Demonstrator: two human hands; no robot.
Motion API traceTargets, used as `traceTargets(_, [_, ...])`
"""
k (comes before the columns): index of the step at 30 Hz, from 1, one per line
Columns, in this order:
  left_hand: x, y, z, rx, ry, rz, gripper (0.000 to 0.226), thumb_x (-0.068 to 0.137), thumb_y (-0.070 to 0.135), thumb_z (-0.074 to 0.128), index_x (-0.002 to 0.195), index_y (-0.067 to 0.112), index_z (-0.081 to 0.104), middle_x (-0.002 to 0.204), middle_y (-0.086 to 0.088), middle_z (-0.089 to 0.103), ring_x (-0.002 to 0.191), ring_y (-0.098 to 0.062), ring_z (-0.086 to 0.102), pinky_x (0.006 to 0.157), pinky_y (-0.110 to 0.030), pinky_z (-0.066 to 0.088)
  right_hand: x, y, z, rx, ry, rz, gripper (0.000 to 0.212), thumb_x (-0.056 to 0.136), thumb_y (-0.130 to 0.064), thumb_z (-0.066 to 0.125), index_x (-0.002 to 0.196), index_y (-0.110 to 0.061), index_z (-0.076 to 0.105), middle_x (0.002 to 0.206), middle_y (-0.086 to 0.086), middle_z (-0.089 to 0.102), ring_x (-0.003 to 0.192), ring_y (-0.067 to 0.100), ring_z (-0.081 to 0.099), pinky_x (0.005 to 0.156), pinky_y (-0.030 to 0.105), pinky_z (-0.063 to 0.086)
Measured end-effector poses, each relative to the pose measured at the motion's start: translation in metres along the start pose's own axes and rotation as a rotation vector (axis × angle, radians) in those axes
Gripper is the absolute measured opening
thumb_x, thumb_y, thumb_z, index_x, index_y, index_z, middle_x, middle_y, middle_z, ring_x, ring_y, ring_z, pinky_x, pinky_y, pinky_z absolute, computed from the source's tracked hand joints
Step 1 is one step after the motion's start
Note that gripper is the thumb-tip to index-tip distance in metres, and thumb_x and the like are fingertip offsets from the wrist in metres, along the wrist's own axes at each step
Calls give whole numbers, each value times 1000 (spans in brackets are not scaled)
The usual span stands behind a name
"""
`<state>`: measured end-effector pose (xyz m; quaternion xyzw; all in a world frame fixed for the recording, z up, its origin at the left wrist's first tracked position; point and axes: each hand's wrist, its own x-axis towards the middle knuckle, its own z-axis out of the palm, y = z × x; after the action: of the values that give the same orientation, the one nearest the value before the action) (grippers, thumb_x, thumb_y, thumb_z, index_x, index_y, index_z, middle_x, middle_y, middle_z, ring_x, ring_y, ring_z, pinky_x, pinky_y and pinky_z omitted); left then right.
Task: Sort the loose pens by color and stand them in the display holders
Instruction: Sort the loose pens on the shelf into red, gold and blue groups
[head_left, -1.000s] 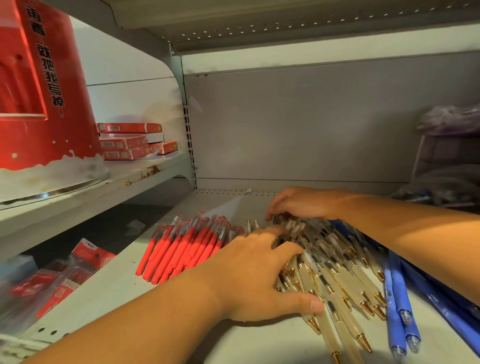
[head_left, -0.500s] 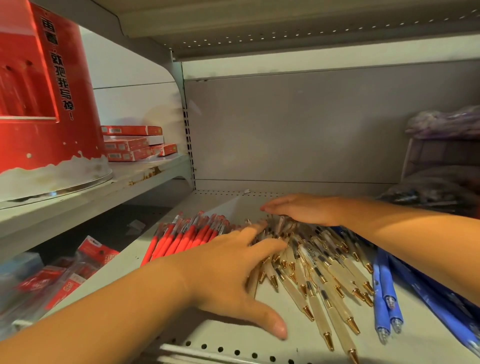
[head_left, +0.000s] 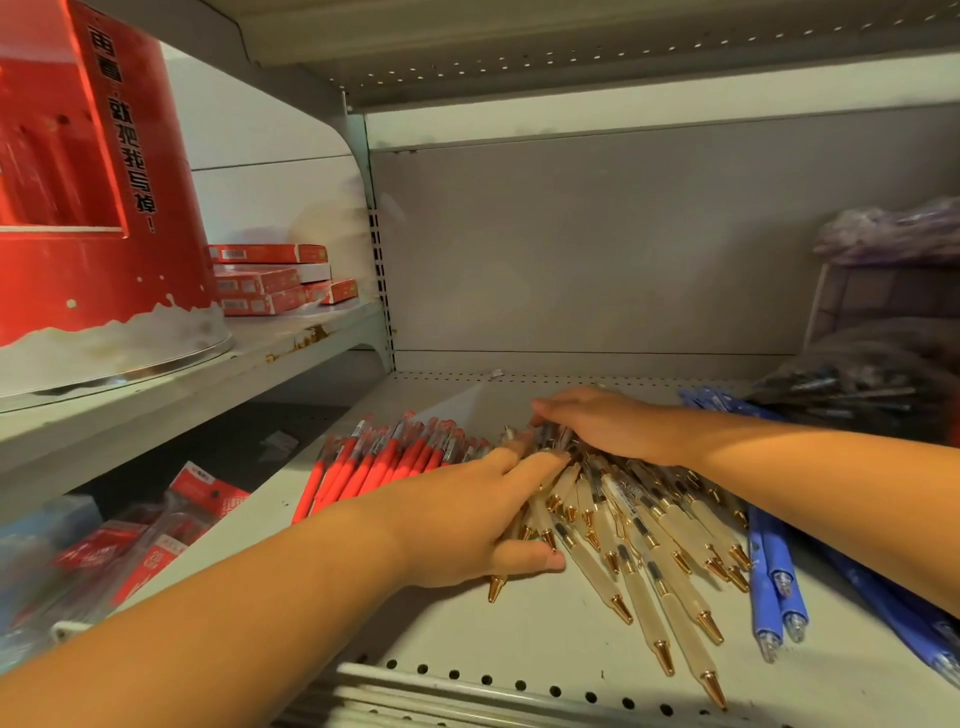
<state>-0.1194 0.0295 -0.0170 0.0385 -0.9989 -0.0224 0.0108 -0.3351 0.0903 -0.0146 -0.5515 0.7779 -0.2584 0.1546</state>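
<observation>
Several cream pens with gold tips (head_left: 649, 551) lie fanned out on the grey shelf (head_left: 467, 639). My left hand (head_left: 467, 519) lies flat on the left side of this pile, fingers straight, thumb against a pen near the front. My right hand (head_left: 597, 423) presses flat on the far ends of the same pens. A row of red pens (head_left: 384, 460) lies to the left of the pile, partly under my left hand. Blue pens (head_left: 774, 577) lie to the right, partly hidden by my right forearm.
A tall red display holder (head_left: 78, 208) stands on the upper left shelf, with red boxes (head_left: 265, 280) behind it. Packaged pens (head_left: 140, 540) lie on the lower left shelf. A dark bag of pens (head_left: 852, 395) and a basket (head_left: 883, 296) sit at the right.
My left hand slid right, further onto the cream pens, and its thumb drew in against them. My right hand stayed on the far ends. The view moved slightly.
</observation>
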Motion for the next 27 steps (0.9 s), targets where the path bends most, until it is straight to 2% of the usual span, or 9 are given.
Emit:
traceTargets(2, [1,1,1,2,31,-7,78,88,73,42,149,38,9,148,3,33,124,-16,46,104,-37,44,-1,1,0,26,15,-4,41,99,-58,33,112,-35,64,133,-3,57,113,12,50,100,36,37])
traceTargets(6, [5,9,2,57,58,-44,84,85,78,40,150,34,10,148,0,34,127,-21,45,105,-38,42,-4,3,-1,21,9,-5,31,99,-56,38,101,-39,64,116,-7,63,104,10,55,88,31,40])
traceTargets(8, [4,10,-1,11,-1,-20,98,75,85,45,150,43,-1,157,4,22,136,-23,37,111,-41,38,-5,5,-2,20,-1,-14,25,99,-53,41,100,-42,63,103,-17,62,99,4,56,78,24,38])
traceTargets(10, [-2,6,-6,-54,-56,19,110,65,87,56,146,52,-10,161,16,7,143,-20,27,117,-41,30,-6,5,-2,15,-17,-27,20,99,-52,42,99,-46,61,97,-25,58,93,-5,52,72,18,34])
traceTargets(14, [-16,-10,-10,-119,-85,39,118,62,79,69,145,56,-11,156,20,12,143,-12,24,118,-36,29,-6,6,-1,17,-27,-23,28,97,-57,41,114,-46,59,100,-30,52,88,-14,44,69,14,28])
traceTargets(19, [-19,-20,-8,-99,-70,32,102,74,76,62,146,54,-7,149,23,22,132,-3,33,107,-20,32,-7,9,-1,10,-14,-31,35,94,-61,43,120,-42,58,131,-17,56,86,-18,41,70,13,27])
traceTargets(22, [-14,-16,-6,-19,-41,31,88,83,74,50,149,47,-1,153,13,24,133,-9,37,109,-29,39,-7,8,1,9,17,-38,42,95,-59,43,128,-38,56,137,-9,56,92,-15,43,78,17,31])
traceTargets(24, [-9,-11,-7,3,-36,19,84,85,74,45,151,43,2,155,8,24,135,-13,36,111,-35,38,-6,6,2,21,24,-29,42,96,-56,43,131,-35,56,138,-8,55,102,-5,46,85,23,32])
traceTargets(27, [-4,-4,-6,19,-44,7,83,87,73,43,152,40,5,151,4,31,133,-16,38,109,-38,39,-8,1,5,51,36,-31,38,98,-52,43,128,-33,59,134,-9,57,112,2,48,82,21,31])
